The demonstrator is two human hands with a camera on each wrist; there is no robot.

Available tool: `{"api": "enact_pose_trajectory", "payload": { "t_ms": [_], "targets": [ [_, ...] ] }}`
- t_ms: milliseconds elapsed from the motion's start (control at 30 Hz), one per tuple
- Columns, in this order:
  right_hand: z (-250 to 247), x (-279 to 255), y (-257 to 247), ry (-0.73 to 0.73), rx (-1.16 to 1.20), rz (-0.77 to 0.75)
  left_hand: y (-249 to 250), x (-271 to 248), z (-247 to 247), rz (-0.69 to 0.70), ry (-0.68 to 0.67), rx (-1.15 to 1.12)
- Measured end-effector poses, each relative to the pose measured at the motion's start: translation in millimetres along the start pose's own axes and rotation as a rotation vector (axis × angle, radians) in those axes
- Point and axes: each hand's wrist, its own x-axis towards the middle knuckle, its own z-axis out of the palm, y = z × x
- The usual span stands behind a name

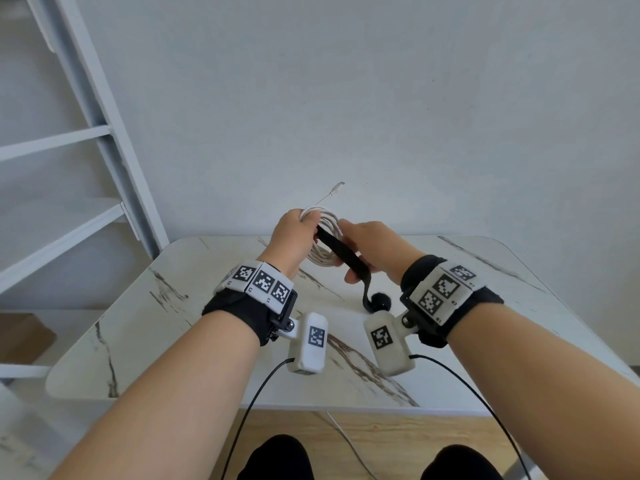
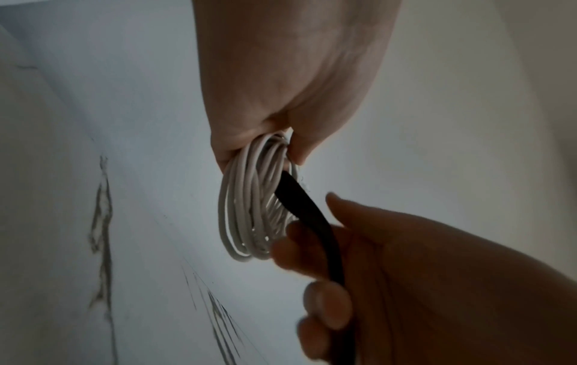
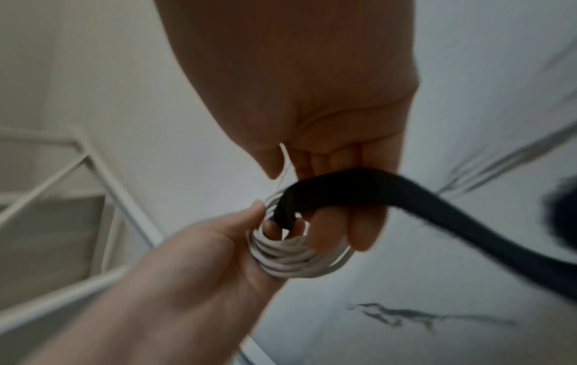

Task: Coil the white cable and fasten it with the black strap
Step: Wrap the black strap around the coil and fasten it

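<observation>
Nearest, the black strap (image 1: pixel 341 252) ends in a small roll hanging just above the marble desk (image 1: pixel 173 323). From there it runs toward 11 o'clock across the right hand (image 1: pixel 372 249), whose fingers (image 2: pixel 328 303) curl around it. Beyond, the left hand (image 1: pixel 294 230) pinches the coiled white cable (image 1: pixel 323 237) above the desk's far edge, one plug end pointing toward 1 o'clock.
</observation>
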Motion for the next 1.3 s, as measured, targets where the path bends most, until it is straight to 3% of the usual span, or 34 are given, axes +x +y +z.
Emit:
{"api": "enact_pose_trajectory", "payload": {
  "t_ms": [100,233,667,933,1067,1300],
  "targets": [
    [-8.6,0.1,0.7,-0.172,0.256,0.168,1.8,-0.7,0.0,0.030,-0.007,0.007],
    [-14.4,-0.9,2.7,-0.352,0.309,0.223,3.6,-1.6,1.6,0.060,-0.017,0.049],
    [0.3,-5.9,-2.2,0.060,0.545,0.169,7.8,-3.6,8.4,0.045,-0.084,0.076],
    [2.4,-8.2,2.3,0.134,0.525,0.073,9.6,-3.3,9.3,-0.025,-0.136,-0.027],
    [2.0,-8.7,4.9,0.169,0.403,0.004,6.8,-3.1,5.8,-0.069,-0.175,-0.103],
    [4.1,-3.6,8.8,0.176,0.186,-0.088,7.2,-2.0,5.6,-0.019,-0.140,-0.051]
  ]
}}
